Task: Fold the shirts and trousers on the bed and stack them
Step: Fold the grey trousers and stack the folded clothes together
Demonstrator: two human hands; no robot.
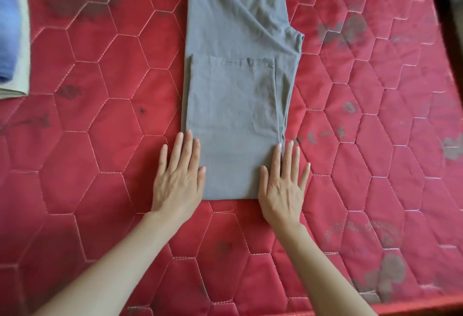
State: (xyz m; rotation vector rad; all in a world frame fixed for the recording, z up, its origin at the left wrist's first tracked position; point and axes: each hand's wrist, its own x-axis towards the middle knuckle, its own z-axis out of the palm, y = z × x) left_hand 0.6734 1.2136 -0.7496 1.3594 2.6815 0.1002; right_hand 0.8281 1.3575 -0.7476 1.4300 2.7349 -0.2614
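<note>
Grey trousers [233, 95] lie lengthwise down the middle of the red quilted mattress [100, 140], folded leg on leg, with the near end doubled back over itself. My left hand [179, 178] rests flat, fingers spread, on the left edge of the near fold. My right hand [284, 183] lies flat on the right edge of the same fold, partly on the mattress. Neither hand grips the cloth. A folded stack with a blue garment [7, 27] on a cream one [22, 40] sits at the far left.
The mattress's red front edge [413, 308] runs along the lower right. A dark floor or frame strip [448, 15] shows past the right side of the bed. Faded dark stains mark the quilted cover.
</note>
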